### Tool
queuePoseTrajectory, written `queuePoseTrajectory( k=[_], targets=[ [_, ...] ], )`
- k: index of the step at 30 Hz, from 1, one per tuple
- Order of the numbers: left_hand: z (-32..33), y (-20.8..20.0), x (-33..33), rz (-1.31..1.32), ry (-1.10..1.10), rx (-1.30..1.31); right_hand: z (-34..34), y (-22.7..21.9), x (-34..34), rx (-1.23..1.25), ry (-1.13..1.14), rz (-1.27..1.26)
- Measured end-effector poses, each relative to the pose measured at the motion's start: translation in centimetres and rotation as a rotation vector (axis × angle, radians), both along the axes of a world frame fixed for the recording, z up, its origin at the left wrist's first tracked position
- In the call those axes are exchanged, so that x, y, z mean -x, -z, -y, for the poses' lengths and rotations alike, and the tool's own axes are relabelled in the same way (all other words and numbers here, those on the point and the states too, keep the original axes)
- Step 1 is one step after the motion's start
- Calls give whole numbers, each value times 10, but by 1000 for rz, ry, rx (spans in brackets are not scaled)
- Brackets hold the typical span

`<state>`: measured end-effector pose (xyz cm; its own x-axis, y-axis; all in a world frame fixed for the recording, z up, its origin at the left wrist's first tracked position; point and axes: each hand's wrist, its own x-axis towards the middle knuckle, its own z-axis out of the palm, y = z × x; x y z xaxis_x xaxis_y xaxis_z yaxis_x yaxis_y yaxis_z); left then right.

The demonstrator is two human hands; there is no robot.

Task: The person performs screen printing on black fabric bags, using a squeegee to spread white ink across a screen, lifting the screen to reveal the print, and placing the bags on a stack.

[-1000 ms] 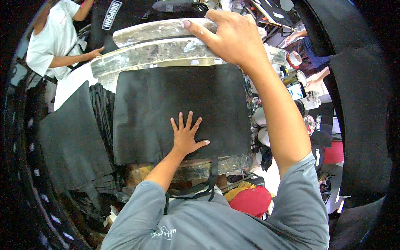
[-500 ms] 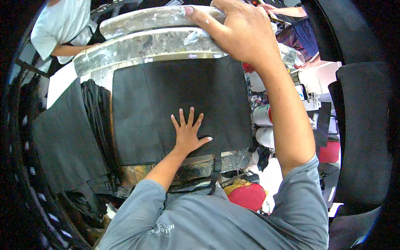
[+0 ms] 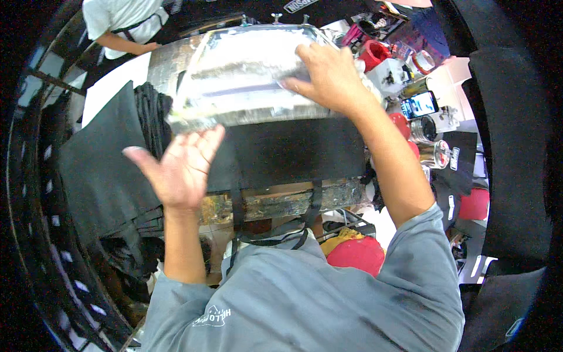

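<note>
A screen-printing frame (image 3: pixel 258 108), blurred by motion, hangs low and tilted above a black fabric tote bag (image 3: pixel 293 152). It hides the far part of the bag, whose straps drop over the near edge of the printing board (image 3: pixel 275 202). My left hand (image 3: pixel 187 170) is open, palm up with thumb spread, its fingertips close to the frame's near left corner. Over the right half of the frame, my right hand (image 3: pixel 328 76) has its thumb apart from its fingers; nothing is visible between them.
Black fabric pieces (image 3: pixel 105 170) are stacked at the left. Jars (image 3: pixel 434 154), a phone (image 3: pixel 419 104) and a red container (image 3: pixel 374 54) crowd the right side. A red-topped stool (image 3: pixel 358 255) stands close to me. Another person (image 3: pixel 126 26) is at the far left.
The frame has swung down toward me over the bag. My left hand has lifted off the bag, moved left and turned palm up. My right hand has come off the frame's raised edge.
</note>
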<state>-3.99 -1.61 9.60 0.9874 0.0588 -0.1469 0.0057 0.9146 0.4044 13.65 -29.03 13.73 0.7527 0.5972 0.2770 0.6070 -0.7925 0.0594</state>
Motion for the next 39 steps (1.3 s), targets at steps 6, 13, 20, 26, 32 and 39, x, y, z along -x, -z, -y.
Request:
queuePoseTrajectory(
  k=[6,13,20,26,32,39],
  targets=[
    [-9,123,43,-298,142,-254,3,76,-8,-49,15,-318],
    [1,148,39,-419,182,-362,25,133,46,138,18,-331],
    [3,163,42,-487,129,-419,3,153,-11,128,30,-221],
    [-2,174,35,-570,193,-452,-21,168,-104,116,18,-301],
    [-18,96,-41,-451,362,-1635,-26,156,-129,120,47,-280],
    [8,162,-254,281,-78,-2505,-14,217,-124,-48,147,37]
  ],
)
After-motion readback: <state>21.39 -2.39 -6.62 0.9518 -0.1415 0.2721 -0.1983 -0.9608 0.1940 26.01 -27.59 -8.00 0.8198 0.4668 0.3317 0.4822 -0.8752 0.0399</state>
